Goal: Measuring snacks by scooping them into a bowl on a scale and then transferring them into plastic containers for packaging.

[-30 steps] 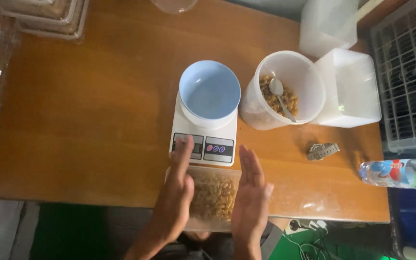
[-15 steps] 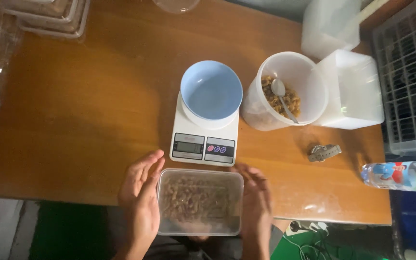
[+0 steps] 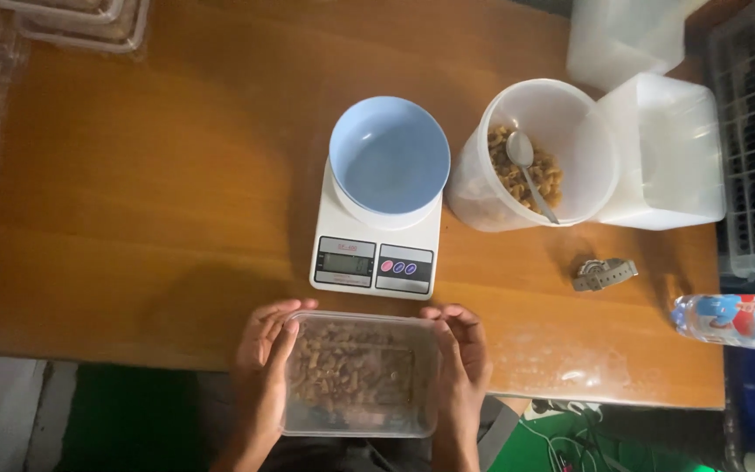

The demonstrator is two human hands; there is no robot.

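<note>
A clear rectangular plastic container (image 3: 360, 374) filled with brown snack pieces is at the near table edge, lid on. My left hand (image 3: 262, 358) grips its left side and my right hand (image 3: 462, 363) grips its right side. Just beyond it stands a white digital kitchen scale (image 3: 376, 253) carrying an empty light-blue bowl (image 3: 389, 156). To the right of the scale is a round translucent tub (image 3: 535, 153) holding more brown snack pieces and a metal spoon (image 3: 530, 170).
A wristwatch (image 3: 603, 274) lies on the wooden table (image 3: 150, 192) right of the scale. White plastic containers (image 3: 666, 149) stand at the far right, a water bottle (image 3: 736, 319) lies at the right edge, and stacked clear containers (image 3: 80, 17) sit at the far left.
The container went from being held on edge between my flat hands to lying flat, lid up, at the table edge. My hands spread apart onto its two sides.
</note>
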